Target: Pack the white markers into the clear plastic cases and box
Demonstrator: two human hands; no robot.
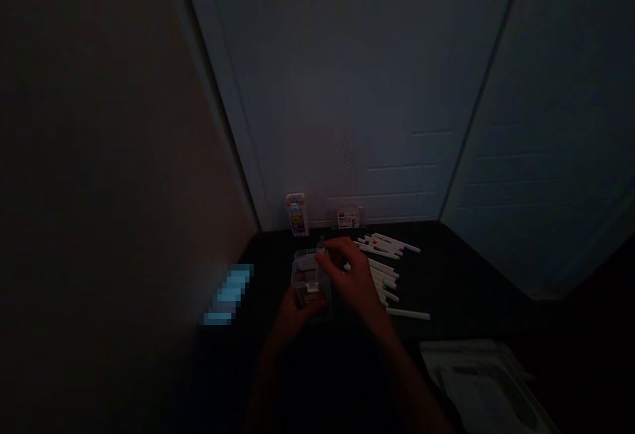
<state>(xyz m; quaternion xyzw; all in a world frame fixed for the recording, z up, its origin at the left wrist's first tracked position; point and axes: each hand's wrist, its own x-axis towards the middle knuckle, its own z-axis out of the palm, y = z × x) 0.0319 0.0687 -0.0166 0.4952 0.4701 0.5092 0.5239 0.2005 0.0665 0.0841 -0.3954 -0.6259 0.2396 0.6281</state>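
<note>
Dim light covers a dark tabletop [461,275] set into a corner of pale walls. Far to the left of the fingers, a blurred blue patch [229,295] glows on the surface. The left hand [292,318] grasps a clear plastic case [310,285] from its near side, fingers wrapped around the lower end; the case sits between both hands, just above the table. Beyond the fingertips, a marker pack [296,214] stands against the wall, with a smaller box [348,217] beside it. The right hand [354,282] lies over the top of the case, its fingers [331,253] bent down across the far edge and touching it; I cannot tell whether they pinch anything. Just right of those fingers, white markers [387,265] lie scattered. Nearer the camera and further right rests a pale tray [476,381].
</note>
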